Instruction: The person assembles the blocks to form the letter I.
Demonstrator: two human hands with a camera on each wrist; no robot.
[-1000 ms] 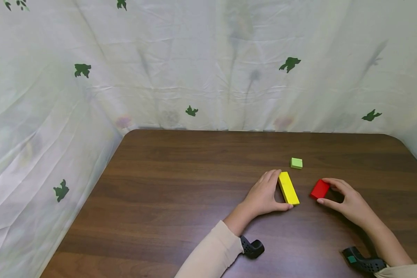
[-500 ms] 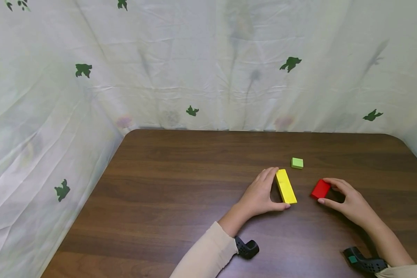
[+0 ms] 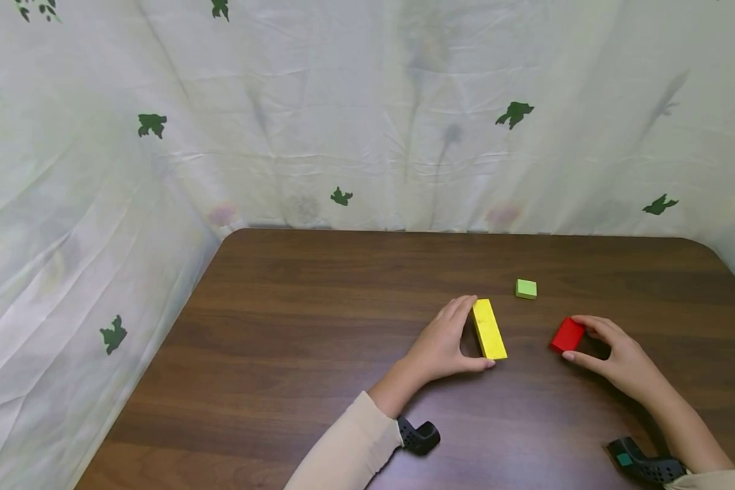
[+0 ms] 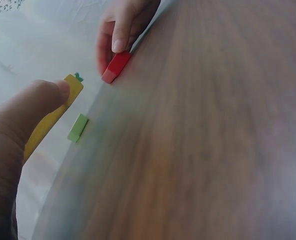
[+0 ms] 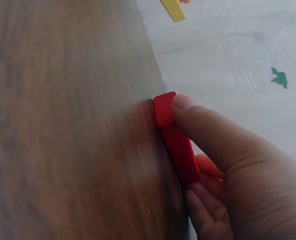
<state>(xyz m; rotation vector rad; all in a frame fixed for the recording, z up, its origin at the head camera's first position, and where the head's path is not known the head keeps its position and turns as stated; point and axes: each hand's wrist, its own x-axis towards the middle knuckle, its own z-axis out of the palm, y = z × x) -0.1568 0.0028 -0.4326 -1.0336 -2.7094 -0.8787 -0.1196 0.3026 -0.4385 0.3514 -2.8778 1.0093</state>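
My left hand (image 3: 437, 344) pinches a long yellow block (image 3: 490, 329) by its two ends, thumb at the near end and fingers at the far one. In the left wrist view the yellow block (image 4: 52, 120) appears raised above the tabletop, partly covered by the thumb. To the right, my right hand (image 3: 621, 357) holds a red block (image 3: 567, 334) between thumb and fingers. The right wrist view shows this red block (image 5: 178, 145) lying on the table. Beyond and between the two hands sits a small light green block (image 3: 525, 289), touched by neither.
The brown wooden table (image 3: 282, 327) reaches back to a pale curtain (image 3: 355, 102) with green leaf-like shapes. A black wrist device (image 3: 419, 437) sits at the left wrist, another black device (image 3: 646, 464) at the right.
My left hand has moved left with the yellow block, widening the distance to the red block. The right hand and red block stay in place, and so does the green block.
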